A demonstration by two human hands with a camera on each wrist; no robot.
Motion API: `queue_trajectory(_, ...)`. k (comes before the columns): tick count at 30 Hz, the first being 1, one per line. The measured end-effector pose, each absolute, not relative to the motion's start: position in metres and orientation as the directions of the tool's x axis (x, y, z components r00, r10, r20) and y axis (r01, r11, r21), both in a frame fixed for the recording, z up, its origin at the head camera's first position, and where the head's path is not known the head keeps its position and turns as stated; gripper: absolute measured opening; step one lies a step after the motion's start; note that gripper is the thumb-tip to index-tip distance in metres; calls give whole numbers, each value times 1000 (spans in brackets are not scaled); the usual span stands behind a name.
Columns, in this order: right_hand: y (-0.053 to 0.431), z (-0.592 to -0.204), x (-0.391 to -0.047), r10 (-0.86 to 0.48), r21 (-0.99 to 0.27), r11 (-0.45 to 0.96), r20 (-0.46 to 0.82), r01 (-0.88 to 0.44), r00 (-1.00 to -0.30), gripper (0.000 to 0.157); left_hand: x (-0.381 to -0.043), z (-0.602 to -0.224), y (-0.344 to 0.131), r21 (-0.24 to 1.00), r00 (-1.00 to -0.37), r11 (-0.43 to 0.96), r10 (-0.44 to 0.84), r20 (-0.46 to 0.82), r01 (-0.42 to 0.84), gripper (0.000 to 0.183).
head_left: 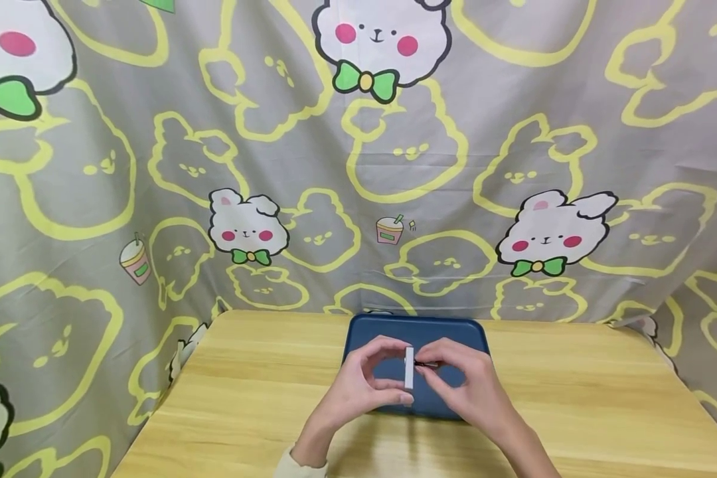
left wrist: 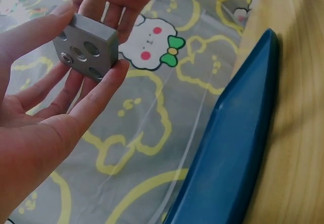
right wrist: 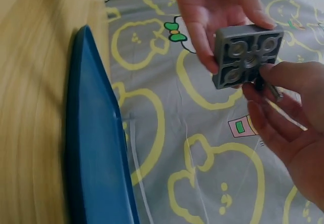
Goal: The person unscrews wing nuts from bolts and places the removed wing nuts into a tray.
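Note:
My left hand (head_left: 361,382) holds a small grey square block (head_left: 409,372) by its opposite edges, between thumb and fingers, above the blue tray. In the left wrist view the block's flat face has several round holes, and a shiny round metal end (left wrist: 67,58) shows in a corner one. The ribbed, hollowed face of the block (right wrist: 242,77) appears in the right wrist view. Against this face my right hand (head_left: 475,378) pinches a small dark piece at one corner. A threaded screw (right wrist: 276,93) sticks out beside its fingers; how far it enters the block is hidden.
A blue tray (head_left: 418,325) with a raised rim lies on the wooden table (head_left: 245,385), below both hands. Grey cloth (head_left: 311,159) printed with rabbits hangs behind the table and along its sides.

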State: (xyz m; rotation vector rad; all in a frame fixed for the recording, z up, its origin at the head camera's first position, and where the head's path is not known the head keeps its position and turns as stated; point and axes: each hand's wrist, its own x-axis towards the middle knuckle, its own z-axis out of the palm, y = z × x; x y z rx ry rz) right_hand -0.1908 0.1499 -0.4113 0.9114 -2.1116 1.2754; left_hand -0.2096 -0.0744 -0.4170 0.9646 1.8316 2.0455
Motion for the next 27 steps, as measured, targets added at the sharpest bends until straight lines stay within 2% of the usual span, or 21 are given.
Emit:
queue_trajectory(4, 151, -412, -194, -313, -359, 364, 822, -859, -476, 8, -211, -415, -73, 946, -738, -194, 591, 325, 261, 60)
queue_trajectory(5, 150, -412, -194, -318, -315, 369, 841, -874, -437, 8, -211, -415, -73, 945, -737, -193, 592, 326, 264, 60)
queue_trajectory(7, 149, -412, -195, -326, -250, 379, 865, -891, -382, 19, -211, -414, -73, 943, -736, -194, 591, 331, 270, 60)
queue_trajectory(11, 148, -413, -197, -333, -178, 401, 886, -899, -324, 25, -212, -414, -73, 940, -739, -198, 582, 340, 276, 59)
queue_trajectory(18, 147, -415, -199, -332, -102, 454, 903, -885, -274, 28, -214, -412, -71, 940, -744, -201, 575, 340, 274, 59)
queue_trajectory(22, 147, -415, -198, -330, -118, 444, 900, -888, -284, 27, -215, -412, -70, 942, -747, -209, 574, 335, 262, 57)
queue_trajectory(25, 153, -412, -195, -353, -233, 410, 851, -882, -389, 20, -218, -415, -71, 940, -746, -220, 572, 341, 261, 56)
queue_trajectory(27, 159, -411, -193, -353, -359, 391, 792, -848, -498, 27, -219, -416, -72, 940, -748, -217, 571, 340, 262, 57)
